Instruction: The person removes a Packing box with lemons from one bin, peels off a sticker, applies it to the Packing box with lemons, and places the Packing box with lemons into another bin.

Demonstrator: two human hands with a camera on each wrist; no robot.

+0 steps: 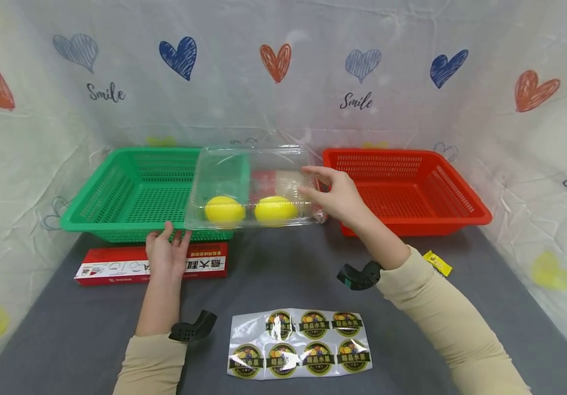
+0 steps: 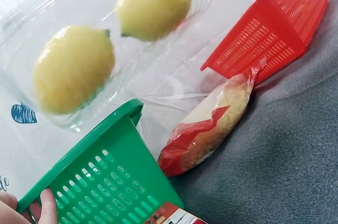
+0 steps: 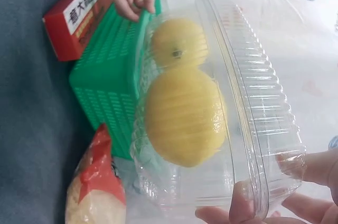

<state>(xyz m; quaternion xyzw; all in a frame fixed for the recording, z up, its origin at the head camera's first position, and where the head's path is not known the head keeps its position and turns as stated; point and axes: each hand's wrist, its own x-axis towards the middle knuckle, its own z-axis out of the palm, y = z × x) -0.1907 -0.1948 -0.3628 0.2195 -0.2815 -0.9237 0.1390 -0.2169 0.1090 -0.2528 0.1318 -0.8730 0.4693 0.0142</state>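
A clear plastic clamshell box is held up in the air, overlapping the right side of the green basket in the head view. Two yellow lemons lie inside it; in the right wrist view the nearer lemon partly covers the other. My right hand grips the box by its right end, thumb and fingers at the rim. At the basket's front edge, my left hand holds the rim, with its fingertips showing at the lower left of the left wrist view.
Behind the box lies a red-and-clear bag of pale contents. A red basket stands at right, with a small yellow packet nearby. A red box lies before the green basket. A sheet of round stickers lies in front.
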